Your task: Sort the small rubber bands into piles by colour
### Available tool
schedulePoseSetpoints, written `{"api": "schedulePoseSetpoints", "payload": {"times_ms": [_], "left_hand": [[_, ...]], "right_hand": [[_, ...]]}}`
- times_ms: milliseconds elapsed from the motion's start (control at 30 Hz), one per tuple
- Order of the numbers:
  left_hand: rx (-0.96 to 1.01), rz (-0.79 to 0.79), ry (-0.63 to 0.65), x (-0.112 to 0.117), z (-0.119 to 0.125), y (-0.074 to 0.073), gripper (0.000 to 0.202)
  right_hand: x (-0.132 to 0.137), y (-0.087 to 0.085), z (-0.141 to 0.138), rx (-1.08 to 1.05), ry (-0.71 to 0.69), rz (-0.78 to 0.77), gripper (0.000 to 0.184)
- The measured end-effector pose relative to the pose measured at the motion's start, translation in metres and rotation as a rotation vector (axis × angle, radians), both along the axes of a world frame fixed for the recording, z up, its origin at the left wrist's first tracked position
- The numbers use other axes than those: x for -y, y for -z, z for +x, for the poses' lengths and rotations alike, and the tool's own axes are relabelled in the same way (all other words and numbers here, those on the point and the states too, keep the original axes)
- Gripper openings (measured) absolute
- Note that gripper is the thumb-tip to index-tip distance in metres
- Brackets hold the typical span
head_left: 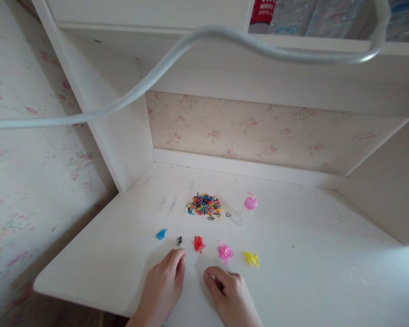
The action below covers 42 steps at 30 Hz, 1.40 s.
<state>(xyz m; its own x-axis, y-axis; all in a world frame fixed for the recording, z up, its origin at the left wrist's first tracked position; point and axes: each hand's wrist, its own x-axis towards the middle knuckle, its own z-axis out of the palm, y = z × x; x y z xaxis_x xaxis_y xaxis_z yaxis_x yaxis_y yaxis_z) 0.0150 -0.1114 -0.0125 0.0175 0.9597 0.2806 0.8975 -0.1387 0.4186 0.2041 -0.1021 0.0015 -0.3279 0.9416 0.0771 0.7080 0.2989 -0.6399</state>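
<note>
My left hand [163, 286] lies on the white desk [310, 268], fingers together and stretched toward a tiny black band pile [179, 240]. My right hand [230, 295] rests beside it with its fingers curled, something dark showing between them. In a row ahead of both hands sit small sorted piles of bands: blue [161, 234], red [199, 244], pink [224, 251] and yellow [251, 259]. Farther back lies a mixed multicoloured heap [203, 205]. A single black band [228, 214] lies beside the heap.
A pink cap on a clear small container [250, 203] lies right of the heap. A white shelf upright [122, 145] stands at the left, floral wallpaper behind. A grey cable [191, 43] hangs across the top. The desk's front edge runs near my wrists.
</note>
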Motion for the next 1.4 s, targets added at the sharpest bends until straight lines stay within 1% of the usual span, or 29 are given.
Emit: {"api": "schedulePoseSetpoints", "payload": {"times_ms": [100,167,233,300,367,500,633,800,900,1033,1167,1400], "left_hand": [[0.052,0.004,0.013,-0.001,-0.001,0.001,0.019],[0.087,0.001,0.012,0.000,-0.002,0.002,0.019],[0.123,-0.001,0.002,0.000,-0.003,0.004,0.019],[0.157,0.008,-0.006,0.000,-0.004,0.006,0.019],[0.185,0.030,-0.005,0.000,-0.005,0.008,0.018],[0.202,0.091,0.021,-0.001,-0.007,0.012,0.015],[0.202,0.132,0.051,-0.001,-0.008,0.010,0.014],[0.207,0.119,0.040,-0.001,-0.008,0.007,0.014],[0.216,0.112,0.032,-0.001,-0.009,0.011,0.014],[0.226,0.111,0.034,0.000,-0.010,0.015,0.013],[0.233,0.076,0.024,0.000,-0.010,0.013,0.013],[0.234,0.066,0.034,0.002,-0.009,0.013,0.014]], "right_hand": [[-0.022,-0.022,0.005,0.106,0.028,0.019,0.038],[-0.045,-0.037,0.005,0.254,0.097,0.053,0.034],[-0.070,-0.047,0.002,0.416,0.131,0.064,0.034],[-0.096,-0.050,-0.004,0.566,0.148,0.077,0.033],[-0.116,-0.046,-0.011,0.665,0.145,0.082,0.033],[-0.140,-0.037,-0.019,0.731,0.109,0.070,0.032],[-0.151,-0.032,-0.023,0.757,0.087,0.064,0.031],[-0.157,-0.030,-0.026,0.794,0.056,0.058,0.032],[-0.156,-0.030,-0.027,0.808,0.035,0.066,0.030],[-0.152,-0.031,-0.027,0.810,0.045,0.080,0.032],[-0.150,-0.030,-0.024,0.800,0.055,0.086,0.036],[-0.150,-0.022,-0.019,0.772,0.076,0.055,0.038]]}}
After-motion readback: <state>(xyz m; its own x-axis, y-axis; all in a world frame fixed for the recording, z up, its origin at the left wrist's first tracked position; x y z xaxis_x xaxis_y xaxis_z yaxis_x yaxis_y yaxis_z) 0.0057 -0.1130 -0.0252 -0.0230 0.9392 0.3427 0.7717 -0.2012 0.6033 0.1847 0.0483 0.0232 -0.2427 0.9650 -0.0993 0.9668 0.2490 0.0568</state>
